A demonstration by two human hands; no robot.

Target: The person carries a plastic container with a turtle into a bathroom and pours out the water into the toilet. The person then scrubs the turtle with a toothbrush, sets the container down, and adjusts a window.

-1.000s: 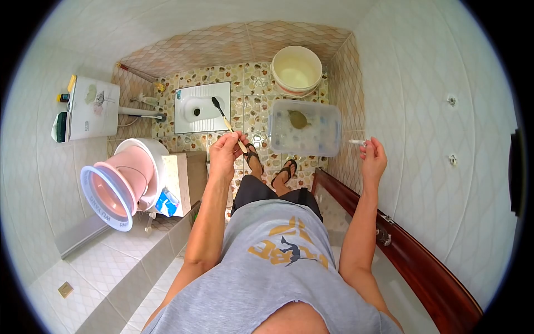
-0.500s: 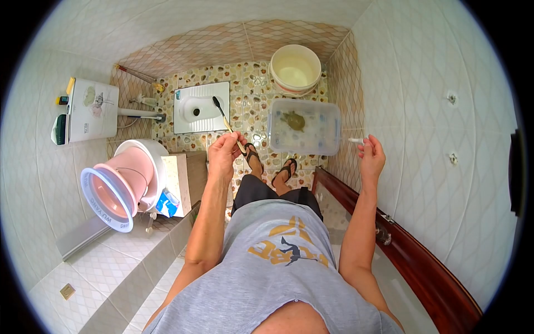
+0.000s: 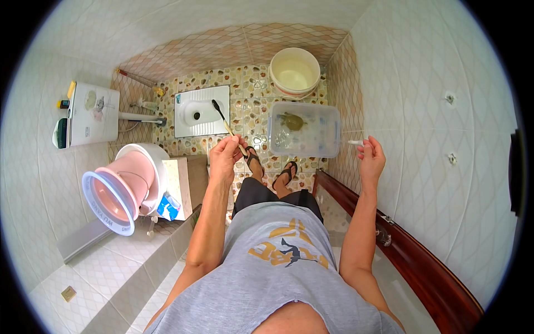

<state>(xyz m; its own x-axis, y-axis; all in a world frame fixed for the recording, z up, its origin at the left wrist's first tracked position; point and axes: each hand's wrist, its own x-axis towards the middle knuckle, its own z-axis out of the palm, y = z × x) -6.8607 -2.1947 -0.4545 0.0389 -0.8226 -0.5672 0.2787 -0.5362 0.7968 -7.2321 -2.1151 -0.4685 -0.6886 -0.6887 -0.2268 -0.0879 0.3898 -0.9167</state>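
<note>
My left hand point(image 3: 223, 158) is closed around the lower handle of a toothbrush point(image 3: 225, 121), whose black bristled head points up and away toward the squat toilet. Between the fingertips of my right hand point(image 3: 372, 157) is a small white tube-shaped piece point(image 3: 356, 143), too small to make out exactly. A clear plastic tub point(image 3: 332, 146) stands on the floor between the hands and beyond them. Inside it, a greenish-brown turtle point(image 3: 293, 121) rests in shallow water.
Behind the tub stands a white bucket point(image 3: 295, 72). A squat toilet point(image 3: 213, 96) is set in the pebble-patterned floor. At left are stacked pink and white basins point(image 3: 123, 183), a blue packet point(image 3: 168, 207) and a wall cistern point(image 3: 93, 114). A dark red door point(image 3: 411, 259) edges the right.
The water beside the turtle looks more rippled and bright. Both hands keep nearly the same place and grip; the room has shifted slightly downward in view.
</note>
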